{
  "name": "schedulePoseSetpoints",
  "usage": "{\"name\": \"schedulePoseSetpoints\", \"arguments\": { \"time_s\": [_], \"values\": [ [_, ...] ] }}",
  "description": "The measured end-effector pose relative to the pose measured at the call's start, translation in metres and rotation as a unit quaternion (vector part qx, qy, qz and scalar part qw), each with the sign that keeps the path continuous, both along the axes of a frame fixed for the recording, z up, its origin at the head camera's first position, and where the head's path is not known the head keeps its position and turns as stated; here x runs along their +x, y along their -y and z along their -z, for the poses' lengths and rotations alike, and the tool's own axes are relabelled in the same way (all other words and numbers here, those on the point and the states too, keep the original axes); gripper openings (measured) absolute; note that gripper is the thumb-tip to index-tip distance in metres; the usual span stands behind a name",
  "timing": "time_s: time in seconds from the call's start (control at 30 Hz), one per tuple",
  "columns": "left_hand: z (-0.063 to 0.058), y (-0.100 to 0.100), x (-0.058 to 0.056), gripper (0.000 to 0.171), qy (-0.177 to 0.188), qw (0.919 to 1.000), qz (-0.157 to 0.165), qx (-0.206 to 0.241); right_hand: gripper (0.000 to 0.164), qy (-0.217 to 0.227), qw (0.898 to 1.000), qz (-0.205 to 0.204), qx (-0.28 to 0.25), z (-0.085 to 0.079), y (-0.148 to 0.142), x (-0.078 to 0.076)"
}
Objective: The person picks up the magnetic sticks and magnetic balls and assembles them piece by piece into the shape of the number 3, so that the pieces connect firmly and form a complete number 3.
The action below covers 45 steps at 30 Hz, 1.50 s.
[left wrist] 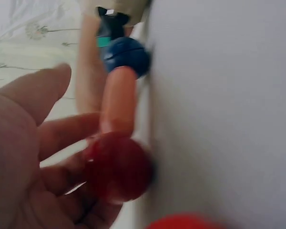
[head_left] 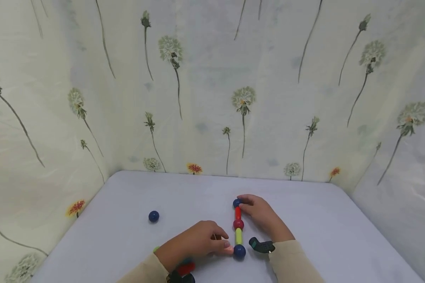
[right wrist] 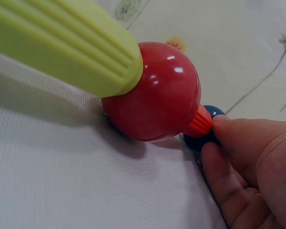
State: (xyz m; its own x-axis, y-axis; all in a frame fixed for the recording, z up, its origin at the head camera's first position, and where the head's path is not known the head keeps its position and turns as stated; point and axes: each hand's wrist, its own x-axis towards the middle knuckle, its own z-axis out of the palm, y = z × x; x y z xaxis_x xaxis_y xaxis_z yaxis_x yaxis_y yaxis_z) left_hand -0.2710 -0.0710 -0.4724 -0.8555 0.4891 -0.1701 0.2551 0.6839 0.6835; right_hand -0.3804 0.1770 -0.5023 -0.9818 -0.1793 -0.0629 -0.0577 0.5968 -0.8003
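1. Made of glossy balls and grooved rods, joined in an angled chain on the white table.
2. Running nearer from a far blue ball through a red rod, a red ball and a yellow-green rod to a near blue ball.
3. Turning there toward the left along a salmon rod to a second red ball.
4. Pinched at the far blue ball between thumb and fingers of the right hand.
5. Flanked at the second red ball by the left hand, with thumb spread clear and fingers loosely curved behind; hard to tell whether touching.
6. Well apart from a loose blue ball, farther left.
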Motion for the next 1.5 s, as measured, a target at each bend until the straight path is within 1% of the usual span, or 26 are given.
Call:
{"name": "schedulePoseSetpoints", "arguments": {
  "time_s": [0.07, 0.17, 0.3, 0.43, 0.6, 0.7, 0.8, 0.97, 1.13, 1.27, 1.4, 1.5],
  "values": [
    [-0.007, 0.007, 0.001, 0.03, -0.012, 0.9997, -0.021, 0.0, 0.035, 0.001, 1.0, 0.001, -0.005, 0.0, 0.001, 0.0],
    [-0.017, 0.021, 0.004, 0.031, -0.038, 0.9986, -0.038, -0.005, 0.034, 0.007, 1.0, -0.001, -0.012, 0.0, 0.004, 0.001],
    [-0.023, 0.042, 0.009, 0.031, -0.059, 0.9973, -0.043, -0.013, 0.035, 0.011, 1.0, -0.005, -0.014, 0.0, 0.005, 0.0],
    [-0.023, 0.062, 0.016, 0.031, -0.065, 0.9965, -0.048, -0.021, 0.035, 0.007, 1.0, -0.002, -0.008, 0.001, 0.005, -0.002],
    [-0.021, 0.085, 0.023, 0.03, -0.064, 0.9954, -0.059, -0.041, 0.036, 0.005, 1.0, -0.002, -0.008, -0.001, 0.004, -0.002],
    [-0.018, 0.099, 0.027, 0.028, -0.072, 0.9942, -0.071, -0.039, 0.037, 0.005, 1.0, -0.003, -0.01, 0.0, 0.004, -0.002],
    [-0.016, 0.112, 0.03, 0.026, -0.079, 0.993, -0.083, -0.027, 0.037, 0.006, 1.0, 0.001, -0.011, 0.0, 0.004, -0.002],
    [-0.013, 0.131, 0.038, 0.024, -0.082, 0.9917, -0.094, -0.033, 0.037, 0.004, 1.0, 0.0, -0.011, 0.0, 0.004, -0.002],
    [-0.011, 0.142, 0.042, 0.027, -0.07, 0.9925, -0.093, -0.039, 0.037, 0.005, 1.0, 0.002, -0.011, 0.0, 0.004, -0.003],
    [-0.009, 0.147, 0.045, 0.031, -0.045, 0.9945, -0.087, -0.036, 0.037, 0.011, 1.0, 0.002, -0.015, -0.001, 0.006, -0.002],
    [-0.006, 0.144, 0.048, 0.029, -0.031, 0.997, -0.065, -0.028, 0.037, 0.011, 1.0, 0.001, -0.015, 0.001, 0.005, -0.001],
    [-0.003, 0.135, 0.049, 0.026, -0.036, 0.998, -0.037, -0.037, 0.037, 0.01, 1.0, 0.002, -0.018, 0.002, 0.004, -0.002]
  ]
}}
